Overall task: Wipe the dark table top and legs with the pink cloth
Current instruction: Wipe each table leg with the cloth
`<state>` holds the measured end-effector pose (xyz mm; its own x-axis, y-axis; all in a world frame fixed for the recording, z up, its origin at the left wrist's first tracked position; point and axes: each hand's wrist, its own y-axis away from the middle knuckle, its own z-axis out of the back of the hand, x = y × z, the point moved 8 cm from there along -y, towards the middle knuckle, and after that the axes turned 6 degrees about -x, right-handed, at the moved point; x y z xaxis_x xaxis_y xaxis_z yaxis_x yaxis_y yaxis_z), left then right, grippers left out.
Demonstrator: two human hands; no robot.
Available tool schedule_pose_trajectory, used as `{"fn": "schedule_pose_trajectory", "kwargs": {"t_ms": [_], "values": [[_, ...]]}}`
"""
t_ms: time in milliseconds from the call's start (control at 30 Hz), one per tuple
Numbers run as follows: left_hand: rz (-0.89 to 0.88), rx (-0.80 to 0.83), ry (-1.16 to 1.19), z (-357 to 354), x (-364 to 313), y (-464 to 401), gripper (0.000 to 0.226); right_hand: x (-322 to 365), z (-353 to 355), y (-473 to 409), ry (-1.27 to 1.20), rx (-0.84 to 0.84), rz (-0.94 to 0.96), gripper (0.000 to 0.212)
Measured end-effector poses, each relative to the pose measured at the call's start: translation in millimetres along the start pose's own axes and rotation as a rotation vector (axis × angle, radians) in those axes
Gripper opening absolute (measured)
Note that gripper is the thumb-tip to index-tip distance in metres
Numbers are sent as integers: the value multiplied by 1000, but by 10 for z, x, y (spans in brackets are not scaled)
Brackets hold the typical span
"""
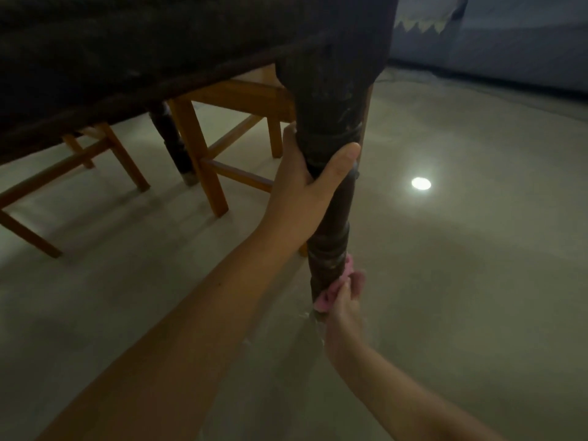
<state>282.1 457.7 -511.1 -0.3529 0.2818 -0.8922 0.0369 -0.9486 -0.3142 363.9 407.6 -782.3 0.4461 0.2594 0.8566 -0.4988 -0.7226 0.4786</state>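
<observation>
Pale, glossy floor runs under everything, catching one round spot of lamp light. Nearest to me, my right hand is low on the dark desk leg, its fingers curled round the pink cloth and pressing it against the foot of the leg, just above the floor. Higher up the same leg my left hand grips the turned part below the thick bulge, thumb wrapped across the front and the other fingers hidden behind the wood. I judge I am on the leg-wiping step, at the bottom of this one; whether the desk top is done I cannot tell from down here. Next I would need to turn the cloth round the back of the leg, then shift to another one. Beyond stand orange wooden chairs, a second dark leg between them, and a grey wall far off.
</observation>
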Motion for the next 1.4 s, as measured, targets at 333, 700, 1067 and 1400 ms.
{"fn": "schedule_pose_trajectory", "kwargs": {"t_ms": [333,700,1067,1400], "values": [[-11,27,42,6,-24,19,67,1082,-301,517,-125,291,438,46],[-2,28,52,-6,-36,44,71,1763,-402,687,-147,306,682,35],[39,50,108,-20,-9,29,69,1131,-114,232,121,234,305,31],[45,39,123,-6,17,14,71,617,52,-57,98,139,35,39]]}}
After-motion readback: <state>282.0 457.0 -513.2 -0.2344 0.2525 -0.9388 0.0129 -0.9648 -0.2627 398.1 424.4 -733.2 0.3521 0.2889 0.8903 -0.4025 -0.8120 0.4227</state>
